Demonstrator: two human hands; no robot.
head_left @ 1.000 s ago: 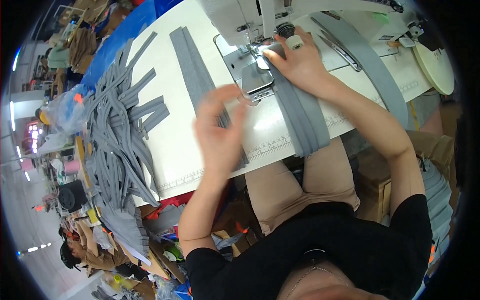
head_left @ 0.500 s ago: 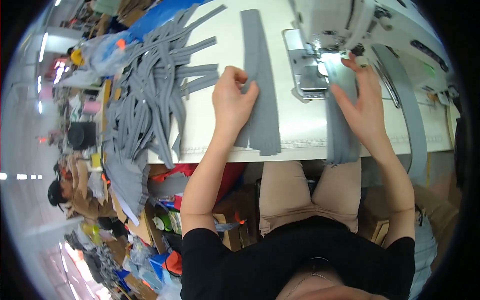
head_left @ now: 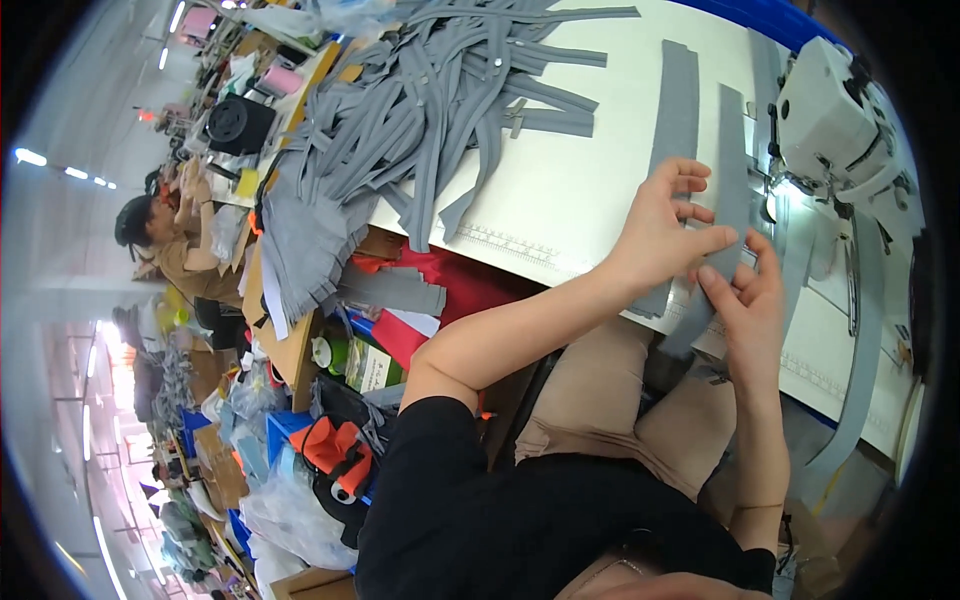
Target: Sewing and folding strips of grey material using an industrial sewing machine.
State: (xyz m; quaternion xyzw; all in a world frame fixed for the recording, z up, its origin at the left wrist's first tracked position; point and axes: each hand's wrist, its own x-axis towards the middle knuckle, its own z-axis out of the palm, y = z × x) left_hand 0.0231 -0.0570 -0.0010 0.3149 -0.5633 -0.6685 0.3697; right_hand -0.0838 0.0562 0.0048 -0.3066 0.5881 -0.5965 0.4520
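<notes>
A single grey fabric strip [head_left: 732,150] stretches between my two hands, its lower end hanging past the table's front edge. My left hand [head_left: 668,228] pinches the strip's left side near its middle, with the other fingers curled loosely. Just below, my right hand [head_left: 750,305] grips the same strip between thumb and fingers. Flat on the table to the left lies a stack of grey strips [head_left: 675,105], partly covered by my left hand. Right of my hands is a white sewing machine [head_left: 828,115], its lamp lit, with another grey length [head_left: 797,255] running by its needle area.
A tangled heap of grey strips [head_left: 430,110] covers the table's left part. A long grey band [head_left: 862,350] hangs over the front edge at the right. Grey pleated cloth [head_left: 300,245] lies left of the table, and a co-worker [head_left: 165,235] sits farther left.
The view has swung left, shifting the machine rightward in the picture. One strip is now lifted off the table between my hands, which have come together; my right hand has left the machine.
</notes>
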